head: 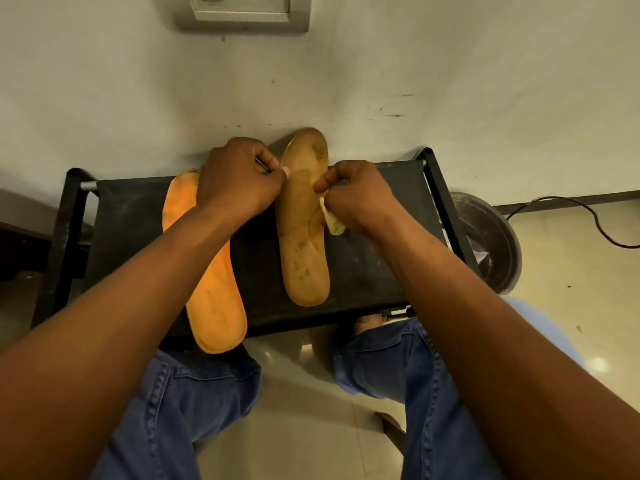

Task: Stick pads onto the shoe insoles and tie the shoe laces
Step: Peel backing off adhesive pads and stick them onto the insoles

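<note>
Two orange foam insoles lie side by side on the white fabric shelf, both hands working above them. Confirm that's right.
Not quite: the fabric shelf is black, not white, as the head view shows. The two orange foam insoles do lie side by side on it, with the left hand and right hand above.

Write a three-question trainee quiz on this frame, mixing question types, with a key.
1. True or false: both insoles lie on the black rack.
2. Which hand holds the pale yellowish strip? A) left B) right C) neither
3. Fill in: the brighter orange insole lies to the ____ of the tan insole.

Key:
1. True.
2. B: the right hand has it in its grip; the left hand is curled above the tan insole, and what it pinches cannot be made out.
3. left
</note>
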Available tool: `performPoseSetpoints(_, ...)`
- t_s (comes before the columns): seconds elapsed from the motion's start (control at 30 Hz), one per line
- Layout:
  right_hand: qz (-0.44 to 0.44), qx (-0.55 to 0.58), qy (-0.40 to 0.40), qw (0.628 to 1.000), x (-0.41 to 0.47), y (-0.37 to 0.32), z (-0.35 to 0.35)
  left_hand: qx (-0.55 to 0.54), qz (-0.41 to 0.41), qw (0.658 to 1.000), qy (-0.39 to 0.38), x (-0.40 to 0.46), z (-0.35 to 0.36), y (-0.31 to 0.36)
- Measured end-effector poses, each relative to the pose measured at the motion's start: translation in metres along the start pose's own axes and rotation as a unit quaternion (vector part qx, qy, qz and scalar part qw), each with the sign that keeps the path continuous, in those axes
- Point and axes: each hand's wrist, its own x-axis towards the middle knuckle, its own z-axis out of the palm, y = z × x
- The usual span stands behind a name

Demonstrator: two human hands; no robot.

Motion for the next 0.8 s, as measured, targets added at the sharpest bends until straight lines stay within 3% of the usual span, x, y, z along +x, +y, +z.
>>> performPoseSetpoints(0.23,-0.047,-0.066,-0.022,0.996,0.023,-0.014,0.001,-0.118,-0.074,0.990,-0.013,0.001,-0.014,0.011)
performPoseSetpoints(0.43,-0.079,-0.149,-0.126,0.978,0.017,-0.030,0.005,-0.146,-0.085,0.985,-0.030,0.000,-0.021,0.015)
performPoseSetpoints(0.7,-0.103,-0.182,-0.075,0.975,0.011,-0.032,0.013,-0.175,-0.086,0.980,-0.047,-0.005,-0.030,0.018)
performPoseSetpoints(0.8,-0.098,-0.170,-0.074,0.978,0.006,-0.036,0.011,-0.125,-0.096,0.988,-0.001,-0.007,-0.052,-0.001)
